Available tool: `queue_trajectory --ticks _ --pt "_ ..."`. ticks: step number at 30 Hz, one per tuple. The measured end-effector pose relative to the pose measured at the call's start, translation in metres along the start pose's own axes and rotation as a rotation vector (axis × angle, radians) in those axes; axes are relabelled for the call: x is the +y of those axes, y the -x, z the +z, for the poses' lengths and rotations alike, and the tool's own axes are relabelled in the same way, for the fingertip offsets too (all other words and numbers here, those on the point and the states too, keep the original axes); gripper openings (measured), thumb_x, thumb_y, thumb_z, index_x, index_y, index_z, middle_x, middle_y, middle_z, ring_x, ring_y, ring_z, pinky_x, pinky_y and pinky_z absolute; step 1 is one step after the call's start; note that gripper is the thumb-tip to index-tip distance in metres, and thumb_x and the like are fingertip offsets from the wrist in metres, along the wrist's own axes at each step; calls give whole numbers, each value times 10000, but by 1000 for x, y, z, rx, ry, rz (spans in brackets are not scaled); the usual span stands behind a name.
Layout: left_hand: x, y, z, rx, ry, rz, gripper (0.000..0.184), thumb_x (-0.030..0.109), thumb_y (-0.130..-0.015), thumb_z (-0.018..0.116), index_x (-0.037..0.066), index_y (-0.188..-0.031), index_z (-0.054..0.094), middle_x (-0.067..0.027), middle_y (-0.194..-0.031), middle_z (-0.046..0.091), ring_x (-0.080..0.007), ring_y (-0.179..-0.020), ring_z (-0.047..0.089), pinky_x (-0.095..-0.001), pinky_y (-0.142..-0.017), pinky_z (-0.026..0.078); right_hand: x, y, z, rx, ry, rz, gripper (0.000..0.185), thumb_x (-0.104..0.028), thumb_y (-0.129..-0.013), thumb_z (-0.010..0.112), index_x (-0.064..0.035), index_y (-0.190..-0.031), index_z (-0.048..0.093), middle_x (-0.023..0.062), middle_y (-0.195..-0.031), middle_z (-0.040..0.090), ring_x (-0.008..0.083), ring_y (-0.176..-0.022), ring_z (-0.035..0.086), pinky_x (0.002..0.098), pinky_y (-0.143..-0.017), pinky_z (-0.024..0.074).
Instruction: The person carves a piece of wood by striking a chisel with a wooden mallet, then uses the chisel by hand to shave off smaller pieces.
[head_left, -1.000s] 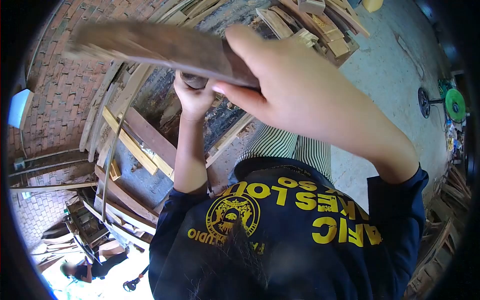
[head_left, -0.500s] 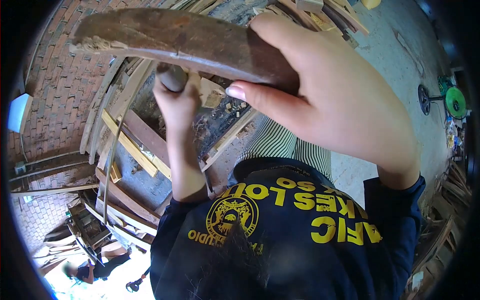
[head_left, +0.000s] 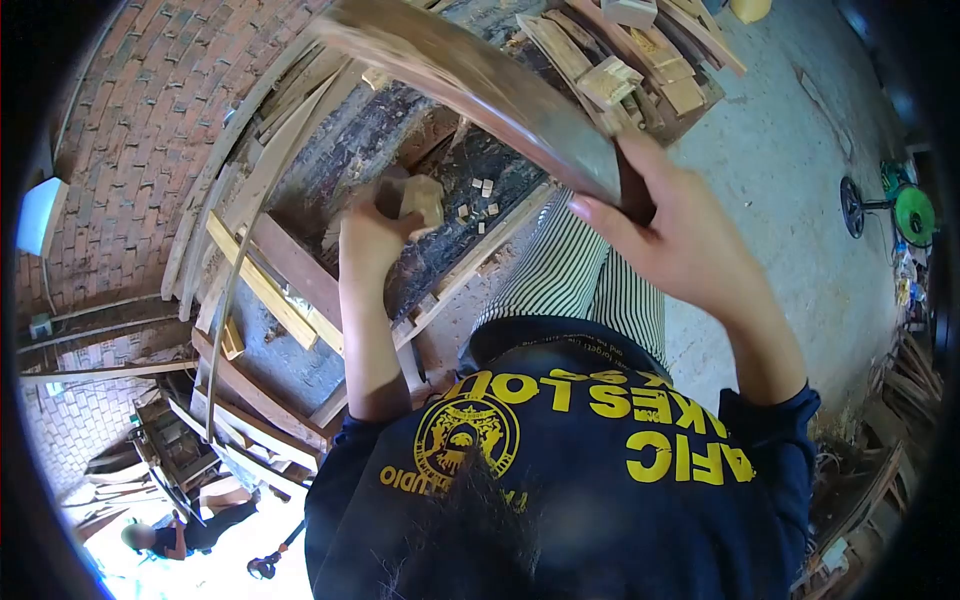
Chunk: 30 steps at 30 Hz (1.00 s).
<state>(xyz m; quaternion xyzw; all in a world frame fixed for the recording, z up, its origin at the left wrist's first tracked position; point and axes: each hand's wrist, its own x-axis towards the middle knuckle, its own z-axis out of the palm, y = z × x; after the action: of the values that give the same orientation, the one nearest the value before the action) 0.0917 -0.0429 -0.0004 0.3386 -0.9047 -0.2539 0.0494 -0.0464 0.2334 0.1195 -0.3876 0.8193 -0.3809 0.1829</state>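
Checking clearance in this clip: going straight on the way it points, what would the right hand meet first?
Past the dark wooden piece it holds, the right hand would probably meet the wood pile ahead first, though depth is unclear.

Wooden piece (head_left: pixel 490 95) in right hand (head_left: pixel 688 228)

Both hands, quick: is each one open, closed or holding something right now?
Left hand: closed around a blurred, rounded piece; what it is cannot be told.
Right hand: closed on one end of a long wooden piece.
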Motion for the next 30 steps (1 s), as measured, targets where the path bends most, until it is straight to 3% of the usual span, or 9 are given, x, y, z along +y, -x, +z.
queue_trajectory --ticks 2,7,11,13,18,20,25,29,30 --pt "-6 16 0 28 -13 -91 550 405 -628 783 -66 -883 659 -280 -846 656 -389 -855 663 -430 -752 517 43 10 27 70 28 -2 384 -324 -847 673 -31 -1004 481 218 -702 590 397 -647 625 443 -563 476" --pt "-10 64 -4 57 -120 -409 553 412 -673 745 -73 -906 618 -289 -858 653 -416 -847 657 -453 -755 511 120 53 77 -180 114 131 397 -366 -849 661 -53 -1016 484 197 -670 592 405 -633 621 474 -557 487" --pt "-18 80 -5 65 -48 -481 573 407 -687 742 -81 -945 589 -300 -871 647 -430 -860 649 -464 -757 506 123 45 140 -319 10 53 428 -437 -861 613 -58 -1013 484 197 -675 602 395 -637 628 476 -572 493" --pt "-18 82 -8 72 -56 -486 564 361 -700 742 -91 -994 577 -282 -874 636 -388 -779 646 -433 -711 494 129 34 162 -369 55 34 455 -455 -859 613 -66 -1056 484 196 -675 604 387 -626 630 468 -563 495" --pt "-30 81 -10 35 47 -552 656 378 -719 739 -76 -1125 492 -247 -877 627 -335 -781 637 -409 -712 495 145 -17 142 -477 321 -2 422 -434 -869 588 -75 -1055 465 192 -714 633 370 -663 646 468 -590 515" --pt "-27 79 -15 -23 53 -533 745 422 -709 746 -70 -1179 439 -311 -962 628 -422 -951 633 -432 -812 492 159 -44 132 -331 321 12 427 -425 -872 587 -66 -1054 446 205 -749 646 386 -693 650 481 -607 519" --pt "-41 79 -4 17 112 -508 758 422 -713 755 -66 -1196 435 -298 -966 636 -410 -937 641 -426 -798 495 160 -111 111 -70 454 176 463 -408 -872 597 -25 -1074 432 233 -791 650 440 -747 638 518 -650 512" --pt "-23 68 -8 10 264 -527 756 387 -732 757 -74 -1228 420 -284 -942 647 -386 -862 664 -417 -745 506 152 -83 118 90 60 175 443 -385 -857 639 5 -1015 502 264 -852 639 446 -803 622 468 -686 489" --pt "-34 63 2 23 222 -476 720 360 -753 746 -56 -1241 420 -277 -924 651 -392 -818 666 -415 -711 510 162 -72 129 159 15 151 414 -346 -857 655 18 -1005 524 236 -839 635 388 -755 628 413 -683 478"
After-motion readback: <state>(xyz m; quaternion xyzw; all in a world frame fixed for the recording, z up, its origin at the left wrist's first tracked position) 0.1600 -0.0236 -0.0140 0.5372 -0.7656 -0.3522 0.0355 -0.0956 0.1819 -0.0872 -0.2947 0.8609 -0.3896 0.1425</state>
